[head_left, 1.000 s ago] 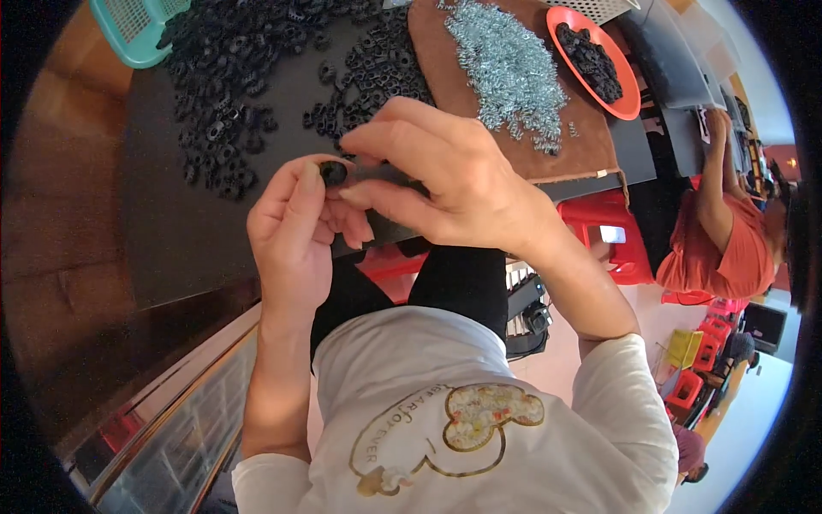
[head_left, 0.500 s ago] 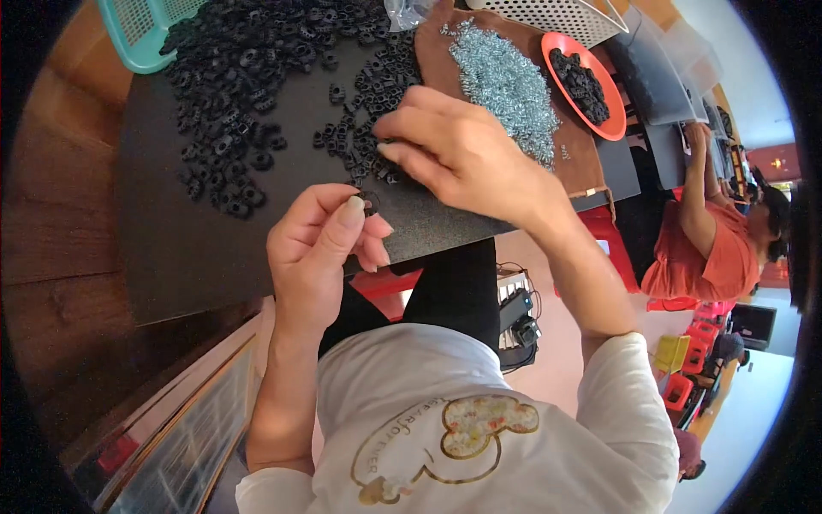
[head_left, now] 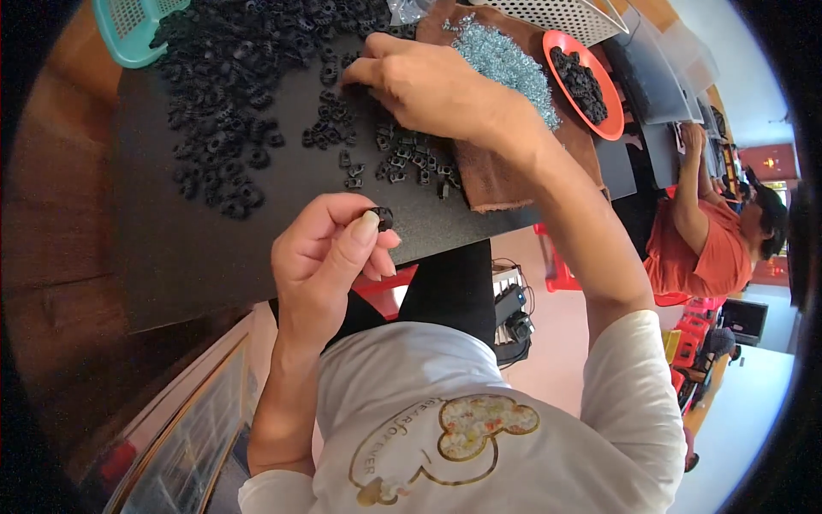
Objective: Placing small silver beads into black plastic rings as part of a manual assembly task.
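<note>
My left hand is closed, pinching a small black plastic part between thumb and fingertips above the table's near edge. My right hand reaches over the small black parts, its fingers curled down and partly hidden. Whether anything is between its fingertips I cannot make out. Below that hand lie several loose small black parts, with another cluster to their left. A large heap of bigger black plastic parts spreads over the left and back of the dark table.
A brown cloth bears a pile of small shiny metal pieces. Beyond it stand an orange plate of black pieces and a white perforated basket. A teal basket is at back left. A person in orange sits at right.
My right hand has moved left and away from me across the small parts, which now lie differently. The cloth's near side has shifted. My left hand, still pinching its part, has barely moved.
</note>
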Tool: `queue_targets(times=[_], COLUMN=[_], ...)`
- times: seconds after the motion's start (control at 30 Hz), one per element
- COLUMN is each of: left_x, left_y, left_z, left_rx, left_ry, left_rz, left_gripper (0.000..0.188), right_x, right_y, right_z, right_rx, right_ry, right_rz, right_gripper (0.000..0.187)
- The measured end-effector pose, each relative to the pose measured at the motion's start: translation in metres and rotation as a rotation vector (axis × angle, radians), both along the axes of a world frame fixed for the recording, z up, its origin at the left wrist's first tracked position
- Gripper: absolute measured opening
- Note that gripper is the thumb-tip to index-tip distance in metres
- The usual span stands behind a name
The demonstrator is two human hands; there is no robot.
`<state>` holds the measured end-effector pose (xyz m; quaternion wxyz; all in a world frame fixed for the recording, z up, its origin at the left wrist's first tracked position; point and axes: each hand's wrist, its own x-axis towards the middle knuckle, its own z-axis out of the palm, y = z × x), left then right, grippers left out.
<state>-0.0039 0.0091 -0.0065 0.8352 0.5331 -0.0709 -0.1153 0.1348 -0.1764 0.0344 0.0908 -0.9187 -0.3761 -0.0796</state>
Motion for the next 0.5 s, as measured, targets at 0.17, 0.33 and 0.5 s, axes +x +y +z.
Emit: queue_targets(times=[0.17, 0.33, 0.5], left_x=[-0.001, -0.003, -0.001], left_y=[0.000, -0.001, -0.001], left_z=[0.002, 0.007, 0.006], left_rx=[0.017, 0.006, -0.032], left_ry=[0.024, 0.030, 0.051], left_rz=[-0.001, 0.015, 0.018], left_gripper=[0.017, 0.015, 0.015], right_x=[-0.009, -0.027, -0.020], right_y=[-0.009, 0.001, 0.012], right_z=[0.006, 0.007, -0.001], right_rx=[0.000, 0.115, 0.172], right_ry=[0.002, 0.163, 0.122], right_rz=[-0.024, 0.136, 0.134], right_gripper=[0.024, 0.016, 0.014])
